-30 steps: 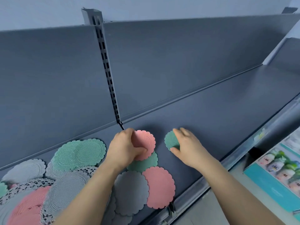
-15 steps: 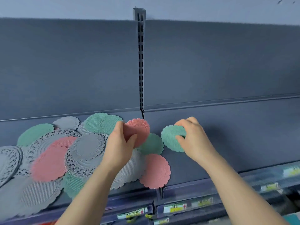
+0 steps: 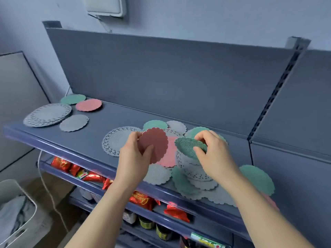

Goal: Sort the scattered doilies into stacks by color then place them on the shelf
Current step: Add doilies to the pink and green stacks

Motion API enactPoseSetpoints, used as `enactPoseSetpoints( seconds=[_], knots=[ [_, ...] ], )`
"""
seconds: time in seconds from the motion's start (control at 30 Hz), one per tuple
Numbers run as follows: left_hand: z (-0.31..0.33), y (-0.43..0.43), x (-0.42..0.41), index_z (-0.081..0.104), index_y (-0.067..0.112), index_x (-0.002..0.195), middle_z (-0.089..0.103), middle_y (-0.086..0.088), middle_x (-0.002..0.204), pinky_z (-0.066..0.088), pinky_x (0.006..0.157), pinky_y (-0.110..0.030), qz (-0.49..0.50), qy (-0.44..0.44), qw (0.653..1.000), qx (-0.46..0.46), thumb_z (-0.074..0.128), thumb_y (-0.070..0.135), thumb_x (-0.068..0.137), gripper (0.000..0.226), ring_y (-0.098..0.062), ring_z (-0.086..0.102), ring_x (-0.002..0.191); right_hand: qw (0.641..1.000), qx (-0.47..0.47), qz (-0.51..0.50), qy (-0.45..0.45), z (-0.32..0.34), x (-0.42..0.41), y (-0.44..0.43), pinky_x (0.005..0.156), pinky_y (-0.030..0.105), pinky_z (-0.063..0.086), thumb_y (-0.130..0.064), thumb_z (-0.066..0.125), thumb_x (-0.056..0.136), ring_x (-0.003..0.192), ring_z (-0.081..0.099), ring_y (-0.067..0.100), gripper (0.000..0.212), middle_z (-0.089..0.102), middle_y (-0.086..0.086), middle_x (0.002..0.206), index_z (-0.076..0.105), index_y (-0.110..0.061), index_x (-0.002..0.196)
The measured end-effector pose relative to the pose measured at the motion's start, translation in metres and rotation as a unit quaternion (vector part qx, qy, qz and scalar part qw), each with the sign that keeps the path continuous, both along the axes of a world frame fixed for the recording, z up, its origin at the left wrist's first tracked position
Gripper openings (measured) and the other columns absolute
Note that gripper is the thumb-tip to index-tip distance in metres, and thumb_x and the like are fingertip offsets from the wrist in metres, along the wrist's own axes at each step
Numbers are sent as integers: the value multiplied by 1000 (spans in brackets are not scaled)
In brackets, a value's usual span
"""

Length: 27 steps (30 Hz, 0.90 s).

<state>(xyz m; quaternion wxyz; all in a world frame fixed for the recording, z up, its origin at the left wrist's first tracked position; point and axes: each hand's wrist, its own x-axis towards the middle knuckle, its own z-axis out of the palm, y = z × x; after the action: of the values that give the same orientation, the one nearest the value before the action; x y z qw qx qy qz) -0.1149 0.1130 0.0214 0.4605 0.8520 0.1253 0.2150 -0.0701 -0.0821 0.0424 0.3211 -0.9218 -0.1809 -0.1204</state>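
My left hand (image 3: pixel 133 157) holds a pink doily (image 3: pixel 155 142) lifted above the shelf (image 3: pixel 93 138). My right hand (image 3: pixel 213 154) grips a green doily (image 3: pixel 188 147), also raised and tilted. Under both hands lies a scattered pile of grey (image 3: pixel 157 174), pink (image 3: pixel 170 154), green (image 3: pixel 258 178) and lacy white doilies (image 3: pixel 118 140). At the shelf's far left lie sorted stacks: large lacy grey (image 3: pixel 47 114), small grey (image 3: pixel 74 122), pink (image 3: pixel 88 105) and green (image 3: pixel 73 99).
The shelf's dark back panel (image 3: pixel 161 77) rises behind the doilies, with a slotted upright (image 3: pixel 279 86) at the right. Lower shelves hold red snack packets (image 3: pixel 141 200) and jars (image 3: pixel 146 223). A white bin (image 3: pixel 16 212) stands on the floor at the left.
Both hands have lifted their doilies off the shelf. The view has swung left and back, so the sorted stacks at the far left and the lower shelves now show.
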Motion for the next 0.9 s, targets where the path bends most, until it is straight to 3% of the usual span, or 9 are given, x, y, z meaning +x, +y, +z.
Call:
enactPoseSetpoints(
  seconds=[0.1,0.23,0.4,0.53,0.67,0.83,0.9],
  knots=[
    [2,58,-11,50,22,98,64,8,80,48,61,-24,46,-5,999,3,62,17,88,17,-12,62,73,999,-2,42,-1,2,6,64,78,21,37,-5,57,87,92,50,12,14,55,-4,103,57,-14,99],
    [6,140,-19,51,22,95,60,14,78,39,52,-10,86,2,996,15,63,18,88,14,1,56,70,997,8,77,0,3,13,150,69,21,32,-6,57,86,87,49,16,11,56,-2,97,56,-13,94],
    [14,239,-14,54,19,98,63,8,81,41,58,-13,110,-1,993,33,63,18,88,14,-13,59,75,996,26,87,23,7,23,248,63,32,38,-11,55,89,75,53,19,8,60,0,87,50,-17,91],
    [18,294,-1,53,15,109,59,5,87,37,58,-22,102,15,993,62,55,13,92,18,-16,54,75,996,36,66,44,6,36,301,53,34,34,-11,51,91,62,49,17,10,58,3,78,46,-18,93],
    [12,339,26,52,14,110,58,2,89,34,58,-22,89,31,993,72,52,11,93,18,-18,51,75,996,33,40,67,3,57,342,59,33,33,-10,50,92,73,50,24,12,58,4,85,44,-16,100],
    [6,368,74,54,18,111,64,4,88,45,61,-17,73,36,997,20,56,12,91,21,-15,61,76,996,43,27,70,1,94,369,60,32,35,-9,48,92,77,50,25,14,56,3,89,39,-18,98],
    [5,376,97,51,20,105,65,3,83,54,65,-30,72,38,997,-8,59,13,90,19,-18,64,75,996,53,21,63,1,112,376,63,33,37,-9,48,92,82,49,23,15,54,1,91,39,-19,99]
  ],
)
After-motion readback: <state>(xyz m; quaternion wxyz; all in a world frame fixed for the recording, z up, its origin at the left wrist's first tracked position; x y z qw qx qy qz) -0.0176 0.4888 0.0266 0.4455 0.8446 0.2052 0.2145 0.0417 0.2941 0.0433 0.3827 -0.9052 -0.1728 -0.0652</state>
